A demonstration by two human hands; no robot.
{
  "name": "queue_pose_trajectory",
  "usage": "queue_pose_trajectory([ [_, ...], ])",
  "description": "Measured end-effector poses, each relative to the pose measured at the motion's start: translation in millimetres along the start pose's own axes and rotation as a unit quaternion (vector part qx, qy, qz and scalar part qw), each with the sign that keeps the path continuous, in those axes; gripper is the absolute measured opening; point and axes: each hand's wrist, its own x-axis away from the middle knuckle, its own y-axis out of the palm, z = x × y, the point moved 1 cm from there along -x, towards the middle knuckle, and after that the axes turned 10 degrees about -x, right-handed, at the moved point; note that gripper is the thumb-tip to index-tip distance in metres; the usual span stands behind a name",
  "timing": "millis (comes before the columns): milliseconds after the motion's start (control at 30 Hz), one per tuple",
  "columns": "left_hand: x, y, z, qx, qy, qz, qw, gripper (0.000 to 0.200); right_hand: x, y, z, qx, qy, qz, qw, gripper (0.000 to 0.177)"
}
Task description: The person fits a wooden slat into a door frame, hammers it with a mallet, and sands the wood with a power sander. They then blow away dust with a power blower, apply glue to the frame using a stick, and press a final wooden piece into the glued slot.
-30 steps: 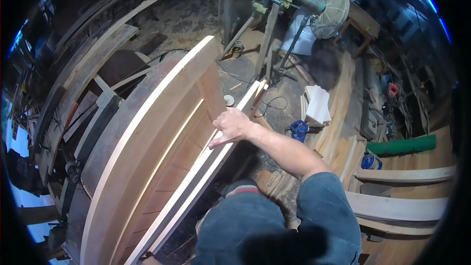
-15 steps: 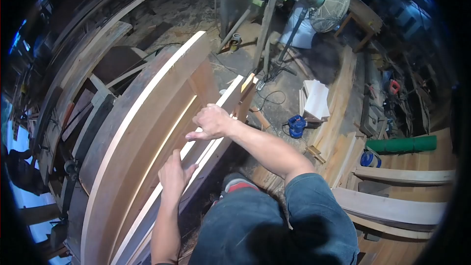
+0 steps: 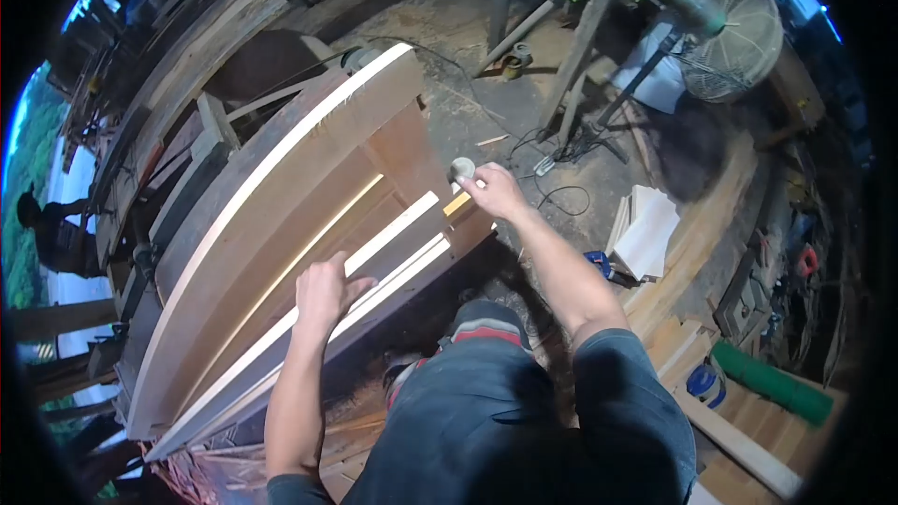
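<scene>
A large curved wooden panel [image 3: 267, 192] with a pale upper edge lies tilted in front of me. Along its near side run straight wooden rails. My left hand [image 3: 323, 292] is closed over the inner wooden rail [image 3: 393, 224], its thumb stretched to the right across it. Farther along, at the rails' far end, is my right hand [image 3: 498, 193], with fingers bent and fingertips close together. A short yellow piece [image 3: 456, 205] sits just under those fingertips, and a round pale cup-like thing [image 3: 462, 168] is just beyond them. What the fingertips hold is hidden.
A pedestal fan [image 3: 734, 42] stands at the back right. White cut pieces [image 3: 645, 229] are stacked near a blue power tool [image 3: 599, 265]. A green roll [image 3: 772, 383] lies at lower right beside boards. Cables cross the floor. Another person [image 3: 61, 229] is at far left.
My right hand has left its place beside my left hand and reached forward to the rails' far end. My left hand stays on the rail. The view has turned left.
</scene>
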Motion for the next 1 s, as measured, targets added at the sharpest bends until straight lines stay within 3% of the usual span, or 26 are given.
queue_pose_trajectory([
  [67, -9.1, 5.8, 2.4, -0.012, -0.006, -0.025, 1.000, 0.046, -9.5, 20.6, 21.7, -0.056, -0.015, 0.087, 0.994, 0.040],
  [333, -15.3, 4.4, 10.7, -0.050, -0.038, -0.046, 0.997, 0.043, -8.0, 10.0, 11.5, -0.043, -0.015, 0.082, 0.996, 0.037],
  [467, -9.6, 7.0, 9.9, -0.054, -0.031, -0.046, 0.997, 0.044, -10.5, 3.6, 8.9, -0.024, -0.003, 0.013, 1.000, 0.036],
  [500, -8.7, 13.1, 4.4, -0.045, -0.026, -0.044, 0.998, 0.044, -14.0, -18.4, -17.4, 0.018, 0.053, -0.091, 0.994, 0.038],
  [567, -9.5, 3.8, 9.9, -0.047, -0.034, -0.052, 0.997, 0.042, -27.7, -38.1, -68.1, 0.014, -0.113, -0.026, 0.993, 0.038],
  [633, -8.8, 4.7, 9.0, -0.040, -0.046, -0.059, 0.996, 0.041, -22.8, -79.0, -176.2, -0.046, -0.298, -0.021, 0.953, 0.039],
  [667, -9.1, 6.7, 6.5, -0.039, -0.041, -0.061, 0.997, 0.041, -11.8, -89.9, -223.8, -0.026, -0.351, -0.010, 0.936, 0.043],
  [733, -8.4, 2.1, 8.5, -0.034, -0.046, -0.076, 0.995, 0.042, 2.4, -83.8, -276.8, 0.074, -0.406, -0.076, 0.908, 0.055],
  [800, -7.1, 5.2, 8.2, -0.042, -0.056, -0.087, 0.994, 0.039, 1.4, -6.5, -245.2, 0.169, -0.372, -0.207, 0.889, 0.063],
  [833, -3.2, 11.8, 6.4, -0.033, -0.019, -0.015, 0.999, 0.042, 2.7, 13.9, -226.3, 0.146, -0.344, -0.214, 0.903, 0.065],
  [867, 0.2, 12.5, 5.8, -0.031, -0.018, -0.014, 0.999, 0.042, 5.7, 29.9, -209.9, 0.123, -0.316, -0.220, 0.915, 0.068],
  [1000, 1.1, 11.6, 4.3, -0.031, -0.026, -0.028, 0.999, 0.039, -4.4, -8.4, -271.2, 0.189, -0.303, -0.272, 0.894, 0.075],
])
